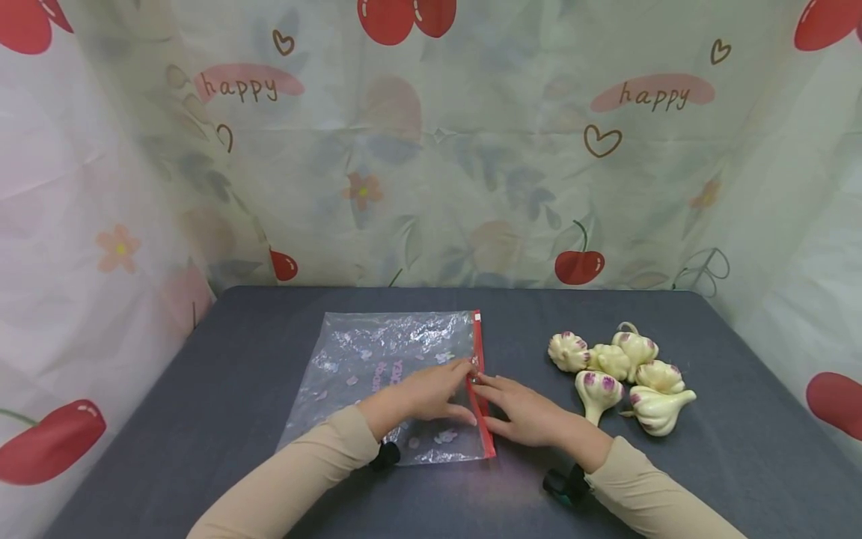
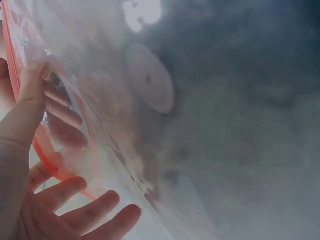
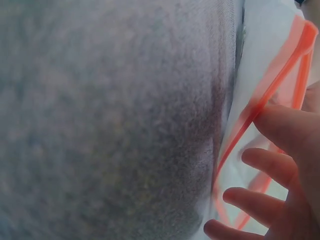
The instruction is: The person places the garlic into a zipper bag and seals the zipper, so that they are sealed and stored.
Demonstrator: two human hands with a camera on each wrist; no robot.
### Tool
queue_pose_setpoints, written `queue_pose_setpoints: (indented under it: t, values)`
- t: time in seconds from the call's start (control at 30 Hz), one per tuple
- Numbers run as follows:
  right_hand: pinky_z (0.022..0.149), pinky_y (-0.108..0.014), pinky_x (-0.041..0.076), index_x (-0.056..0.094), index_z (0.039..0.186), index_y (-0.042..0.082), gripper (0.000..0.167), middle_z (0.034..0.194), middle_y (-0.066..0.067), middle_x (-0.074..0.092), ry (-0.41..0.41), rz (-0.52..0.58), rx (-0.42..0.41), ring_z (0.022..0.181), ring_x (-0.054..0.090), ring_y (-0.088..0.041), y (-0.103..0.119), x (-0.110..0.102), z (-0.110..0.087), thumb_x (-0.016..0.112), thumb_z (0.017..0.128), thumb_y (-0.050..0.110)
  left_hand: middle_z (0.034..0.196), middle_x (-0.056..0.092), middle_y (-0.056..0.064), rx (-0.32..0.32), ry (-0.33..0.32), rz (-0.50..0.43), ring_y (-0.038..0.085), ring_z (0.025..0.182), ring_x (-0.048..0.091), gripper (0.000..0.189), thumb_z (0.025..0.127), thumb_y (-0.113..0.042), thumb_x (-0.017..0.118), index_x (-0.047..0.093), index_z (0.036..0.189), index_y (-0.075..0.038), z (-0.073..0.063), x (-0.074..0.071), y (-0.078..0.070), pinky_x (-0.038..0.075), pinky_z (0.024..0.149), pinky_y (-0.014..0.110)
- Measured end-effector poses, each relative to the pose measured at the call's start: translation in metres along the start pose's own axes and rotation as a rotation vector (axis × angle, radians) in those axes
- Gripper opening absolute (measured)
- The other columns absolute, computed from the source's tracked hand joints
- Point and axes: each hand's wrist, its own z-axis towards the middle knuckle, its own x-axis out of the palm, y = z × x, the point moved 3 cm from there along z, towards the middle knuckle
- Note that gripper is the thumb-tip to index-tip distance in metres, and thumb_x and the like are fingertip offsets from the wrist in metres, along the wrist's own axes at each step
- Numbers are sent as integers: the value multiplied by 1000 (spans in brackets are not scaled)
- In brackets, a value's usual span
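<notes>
A clear plastic zip bag [image 1: 397,337] with a red zip edge [image 1: 479,337] and small printed pictures lies on the dark table. My left hand [image 1: 431,393] rests over that edge, fingertips at the red strip and thumb spread lower down on the film. From the other side my right hand [image 1: 521,408] touches the strip, its fingers stretched and spread. In the right wrist view the red strips [image 3: 282,75] stand apart, the right thumb [image 3: 282,125] against one of them. The left thumb [image 2: 31,95] lies on the film in the left wrist view, apart from the fingers.
Several garlic bulbs [image 1: 633,359] with purple marks lie in a cluster on the right, beyond the right hand. A dark cloth covers the table [image 1: 236,359]. Printed curtains [image 1: 438,172] hang behind and at both sides.
</notes>
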Motion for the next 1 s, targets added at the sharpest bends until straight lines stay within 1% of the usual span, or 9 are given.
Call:
queue_pose_setpoints:
  t: [0.13, 0.2, 0.3, 0.37, 0.47, 0.6, 0.7, 0.83, 1.0]
  values:
    - [105, -55, 34, 45, 138, 6, 50, 146, -21, 38, 12, 21, 15, 134, 37, -41, -2, 1, 2, 56, 93, 27, 145, 41, 11, 16, -30, 7, 22, 113, 59, 64, 80, -56, 63, 42, 124, -14, -2, -2, 1, 51, 87, 35]
    - [105, -56, 33, 44, 139, 8, 50, 146, -21, 37, 18, 32, 22, 134, 36, -42, -4, 1, 3, 55, 94, 29, 143, 44, 10, 29, -57, 23, 20, 107, 61, 61, 79, -56, 63, 44, 120, -15, -3, -3, 1, 51, 81, 34]
    - [105, -57, 32, 44, 139, 10, 51, 147, -21, 36, 25, 46, 33, 134, 35, -42, -5, 1, 4, 54, 94, 31, 128, 54, 5, 52, -98, 51, 16, 93, 61, 57, 79, -55, 64, 46, 116, -15, -5, -6, 1, 50, 70, 29]
    - [105, -57, 32, 44, 139, 11, 51, 147, -21, 36, 31, 54, 38, 135, 35, -41, -6, 0, 4, 54, 94, 33, 117, 57, 3, 65, -121, 61, 13, 84, 59, 56, 79, -54, 65, 46, 114, -14, -7, -8, 1, 47, 62, 26]
    - [106, -57, 31, 43, 139, 10, 52, 148, -20, 34, 38, 65, 40, 135, 34, -41, -7, 0, 4, 54, 94, 34, 116, 57, 2, 78, -153, 74, 11, 75, 56, 55, 79, -54, 65, 46, 111, -13, -10, -12, 1, 43, 55, 23]
    - [107, -58, 30, 43, 139, 9, 52, 148, -21, 33, 41, 70, 36, 136, 33, -42, -7, 0, 4, 55, 94, 32, 124, 57, 3, 85, -207, 97, 11, 68, 53, 54, 78, -54, 66, 46, 108, -13, -14, -20, 1, 40, 54, 22]
    - [107, -58, 29, 44, 138, 9, 51, 148, -21, 34, 39, 70, 44, 135, 33, -43, -9, 0, 4, 56, 94, 31, 116, 59, 1, 91, -249, 118, 10, 65, 52, 52, 78, -53, 66, 47, 106, -14, -18, -26, 1, 39, 53, 21]
    - [106, -59, 30, 45, 138, 10, 51, 148, -21, 34, 38, 70, 65, 135, 31, -46, -11, 1, 5, 57, 93, 31, 99, 60, -3, 105, -297, 132, 10, 64, 53, 50, 78, -52, 68, 47, 104, -14, -23, -34, 0, 41, 55, 21]
    - [107, -58, 29, 44, 139, 9, 53, 149, -20, 32, 47, 78, 75, 136, 29, -46, -13, 1, 5, 58, 92, 31, 96, 61, -5, 109, -338, 133, 9, 64, 54, 49, 77, -50, 69, 47, 104, -16, -30, -43, 1, 43, 57, 21]
